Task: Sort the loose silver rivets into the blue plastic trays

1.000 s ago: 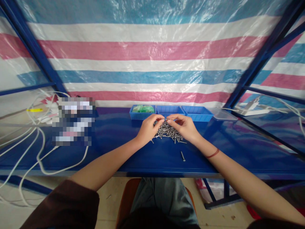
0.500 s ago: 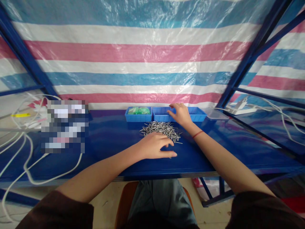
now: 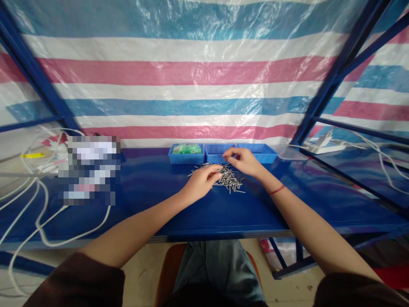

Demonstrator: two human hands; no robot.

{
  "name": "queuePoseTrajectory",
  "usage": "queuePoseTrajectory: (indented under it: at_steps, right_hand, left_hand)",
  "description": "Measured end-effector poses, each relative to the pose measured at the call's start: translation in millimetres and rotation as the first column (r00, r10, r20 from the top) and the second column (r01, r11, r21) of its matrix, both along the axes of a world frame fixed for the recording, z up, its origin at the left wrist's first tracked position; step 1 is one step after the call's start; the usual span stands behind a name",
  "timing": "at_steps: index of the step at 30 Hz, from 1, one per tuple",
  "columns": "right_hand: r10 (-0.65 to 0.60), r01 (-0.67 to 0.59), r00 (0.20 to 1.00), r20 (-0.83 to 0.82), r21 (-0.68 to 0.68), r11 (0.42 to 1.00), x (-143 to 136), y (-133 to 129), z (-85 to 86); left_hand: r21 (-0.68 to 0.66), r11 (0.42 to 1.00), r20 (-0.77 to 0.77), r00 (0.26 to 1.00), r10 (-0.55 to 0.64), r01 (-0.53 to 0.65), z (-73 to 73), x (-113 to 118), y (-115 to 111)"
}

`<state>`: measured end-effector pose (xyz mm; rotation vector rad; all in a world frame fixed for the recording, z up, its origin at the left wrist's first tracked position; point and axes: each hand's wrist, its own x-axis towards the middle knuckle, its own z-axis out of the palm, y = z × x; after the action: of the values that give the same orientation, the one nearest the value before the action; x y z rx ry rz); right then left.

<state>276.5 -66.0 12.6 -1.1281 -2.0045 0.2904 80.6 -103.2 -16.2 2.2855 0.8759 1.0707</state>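
A loose pile of thin silver metal pins, rivet-like in shape (image 3: 228, 179), lies on the blue table. My left hand (image 3: 202, 182) reaches over the pile's left side, thumb and fingers curved with a gap between them. Nothing can be made out in it. My right hand (image 3: 244, 162) hovers beyond the pile's right part, in front of the blue bins, fingers bent and thumb apart. No held pin shows there either. Behind it stand the middle blue bin (image 3: 211, 158) and the right blue bin (image 3: 266, 156), partly covered by the hand.
The left blue bin (image 3: 185, 159) holds green packaged material. A clear plastic lid (image 3: 292, 154) lies right of the bins. White cables (image 3: 41, 230) and a blurred-out object (image 3: 92, 170) occupy the left side. A white power strip (image 3: 326, 146) sits far right.
My left hand has moved from the pile's near edge up onto its left side. My right hand has come down and nearer from the bins, its fingers more bent.
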Motion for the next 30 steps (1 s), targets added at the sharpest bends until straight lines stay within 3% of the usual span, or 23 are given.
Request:
queuePoseTrajectory:
  at_steps: [3, 8, 13, 17, 26, 30]
  right_hand:
    - [0.202, -0.225, 0.969, -0.139, -0.172, 0.959, -14.7, -10.6, -1.4]
    - [0.326, -0.405, 0.879, -0.349, -0.185, 0.895, -31.4, -18.4, -5.9]
    - [0.268, -0.346, 0.882, -0.389, -0.145, 0.927, -34.3, -18.7, -4.2]
    - [0.227, -0.279, 0.902, -0.367, -0.097, 0.955, -32.9, -17.5, -3.3]
    - [0.135, -0.129, 0.988, -0.074, 0.088, 0.988, -27.5, -14.5, -5.1]
    - [0.154, -0.154, 0.988, 0.012, 0.155, 0.976, -28.2, -16.9, -4.8]
  left_hand:
    - [-0.217, 0.976, 0.252, 0.964, 0.082, -0.026, -2.5, -4.2, 15.5]
    - [-0.314, 0.949, 0.403, 0.91, 0.098, 0.036, -3.2, -6.7, 22.3]
    - [-0.354, 0.934, 0.429, 0.895, 0.122, 0.042, -2.0, -5.0, 22.3]
    - [-0.364, 0.931, 0.363, 0.926, 0.103, 0.039, -2.9, -4.1, 23.2]
    - [-0.196, 0.97, 0.37, 0.906, 0.207, -0.141, -9.4, -8.5, 31.3]
    - [-0.123, 0.974, 0.366, 0.904, 0.221, -0.189, -4.4, -8.5, 26.1]
